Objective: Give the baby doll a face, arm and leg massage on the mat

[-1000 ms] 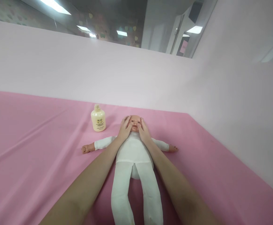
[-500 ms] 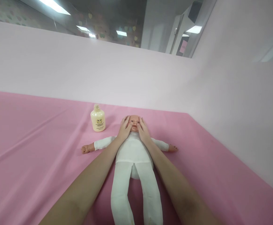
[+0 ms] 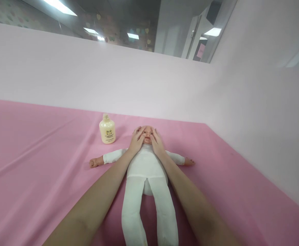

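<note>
A baby doll (image 3: 146,162) in a white fabric body lies on its back, arms spread to the sides and legs toward me. My left hand (image 3: 137,139) rests along the left side of its face, thumb by the mouth and fingers reaching up over the temple and brow. On the opposite cheek lies my right hand (image 3: 157,140), its thumb also near the mouth. Both hands are open, with fingers stretched out against the head. The doll's eyes, nose and mouth show between them, while its cheeks are covered. My forearms run along either side of the doll's body.
A pale yellow pump bottle (image 3: 107,130) stands beyond the doll's outstretched arm, on the left. Pink cloth (image 3: 41,153) with some creases covers the surface. A white wall (image 3: 100,75) rises behind and on the right, with a window or mirror (image 3: 129,20) above.
The fingers of my left hand have shifted slightly inward over the doll's brow. My right hand, the doll and the bottle look the same.
</note>
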Demonstrator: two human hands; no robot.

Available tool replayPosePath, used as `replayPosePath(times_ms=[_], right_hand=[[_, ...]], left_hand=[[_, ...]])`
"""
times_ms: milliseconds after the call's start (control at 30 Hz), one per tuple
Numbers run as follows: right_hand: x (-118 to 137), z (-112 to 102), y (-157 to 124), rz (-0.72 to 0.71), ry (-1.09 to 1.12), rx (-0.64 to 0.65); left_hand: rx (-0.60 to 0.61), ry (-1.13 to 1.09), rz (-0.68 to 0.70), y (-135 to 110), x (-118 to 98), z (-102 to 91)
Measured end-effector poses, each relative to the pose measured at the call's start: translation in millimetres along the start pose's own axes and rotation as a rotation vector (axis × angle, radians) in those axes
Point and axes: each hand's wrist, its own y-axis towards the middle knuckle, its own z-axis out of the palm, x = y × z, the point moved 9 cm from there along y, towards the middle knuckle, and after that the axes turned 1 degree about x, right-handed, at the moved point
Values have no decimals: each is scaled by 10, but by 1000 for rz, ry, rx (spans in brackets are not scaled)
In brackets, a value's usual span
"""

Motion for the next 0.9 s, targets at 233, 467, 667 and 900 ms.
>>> replayPosePath(times_ms=[233, 467, 667, 900], right_hand=[[69, 4, -2, -77, 18, 14], [-83, 11, 20, 22, 22, -12], [-155, 3, 16, 102, 29, -31], [-94, 2, 18, 35, 47, -21]], left_hand=[[0, 4, 4, 2, 15, 4], [-13, -4, -34, 10, 109, 21], [-14, -7, -66, 7, 160, 31], [-5, -14, -56, 7, 97, 17]])
